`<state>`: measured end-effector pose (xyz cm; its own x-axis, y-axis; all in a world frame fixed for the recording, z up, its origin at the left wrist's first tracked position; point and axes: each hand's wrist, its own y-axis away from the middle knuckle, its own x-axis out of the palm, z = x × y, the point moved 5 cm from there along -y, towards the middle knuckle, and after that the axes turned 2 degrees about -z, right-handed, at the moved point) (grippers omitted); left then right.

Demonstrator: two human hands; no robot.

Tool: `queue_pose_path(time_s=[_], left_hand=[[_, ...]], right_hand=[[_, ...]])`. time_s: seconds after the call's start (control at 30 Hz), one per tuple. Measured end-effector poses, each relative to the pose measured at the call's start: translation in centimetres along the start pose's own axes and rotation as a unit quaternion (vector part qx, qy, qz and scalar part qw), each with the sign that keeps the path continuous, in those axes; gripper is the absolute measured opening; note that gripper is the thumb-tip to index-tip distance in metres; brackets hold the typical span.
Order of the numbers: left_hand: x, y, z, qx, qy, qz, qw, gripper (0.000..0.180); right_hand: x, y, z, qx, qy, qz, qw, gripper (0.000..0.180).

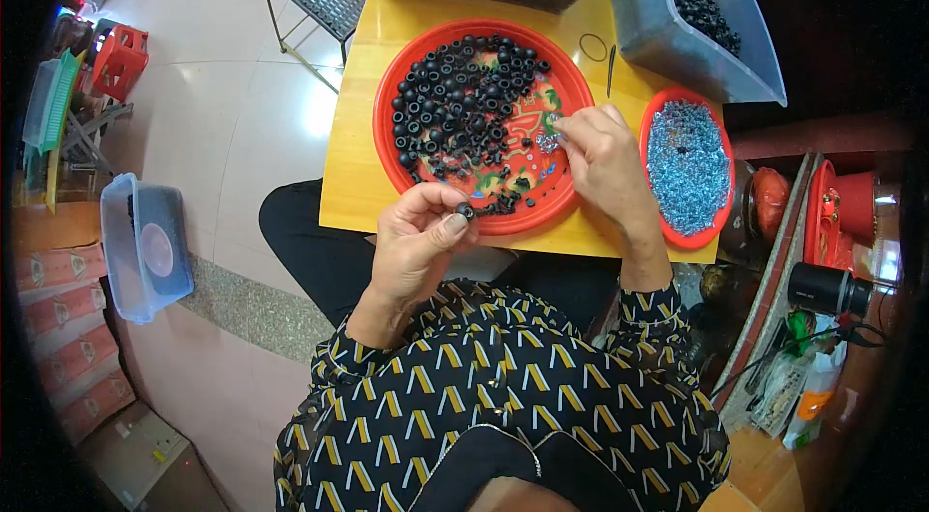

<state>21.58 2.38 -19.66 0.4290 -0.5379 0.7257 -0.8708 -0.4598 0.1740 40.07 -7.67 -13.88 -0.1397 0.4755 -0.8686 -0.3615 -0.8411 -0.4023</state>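
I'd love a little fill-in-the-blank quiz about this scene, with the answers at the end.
1. The piece in the left hand is coloured ____.
2. The rim of the round tray is coloured ____.
3. In this picture, the oval tray lies on the round tray's ____ side.
4. The table under both trays is coloured ____.

Answers: black; red; right; yellow.

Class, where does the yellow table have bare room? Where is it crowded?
Bare: the table between its left edge and the round tray; a smaller patch between the black tool and oval tray.
Crowded: the round tray's left, with black beads; the oval tray, with shiny pieces; the far end, with bins.
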Motion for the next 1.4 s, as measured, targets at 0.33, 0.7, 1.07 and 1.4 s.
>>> queue_pose_path(time_s=[0.33, 0.7, 1.07, 1.4], left_hand=[[-0.2, -0.4, -0.1, 0.004, 0.066, 0.047, 0.997, 0.019], [-0.4, -0.2, 0.1, -0.01, 0.058, 0.034, 0.998, 0.02], [-0.1, -0.4, -0.1, -0.006, 0.068, 0.034, 0.997, 0.018], [-0.3, -0.3, 0.1, -0.03, 0.057, 0.026, 0.998, 0.017]], right_hand=[[-0.3, 0.1, 0.3, -0.022, 0.009, 0.034, 0.999, 0.015], [0.4, -1.6, -1.2, -0.043, 0.018, 0.038, 0.998, 0.013], [1.4, -2.5, 0.0, -0.068, -0.022, 0.025, 0.997, 0.01], [5.0, -3.1, 0.3, -0.013, 0.025, 0.071, 0.997, 0.008]])
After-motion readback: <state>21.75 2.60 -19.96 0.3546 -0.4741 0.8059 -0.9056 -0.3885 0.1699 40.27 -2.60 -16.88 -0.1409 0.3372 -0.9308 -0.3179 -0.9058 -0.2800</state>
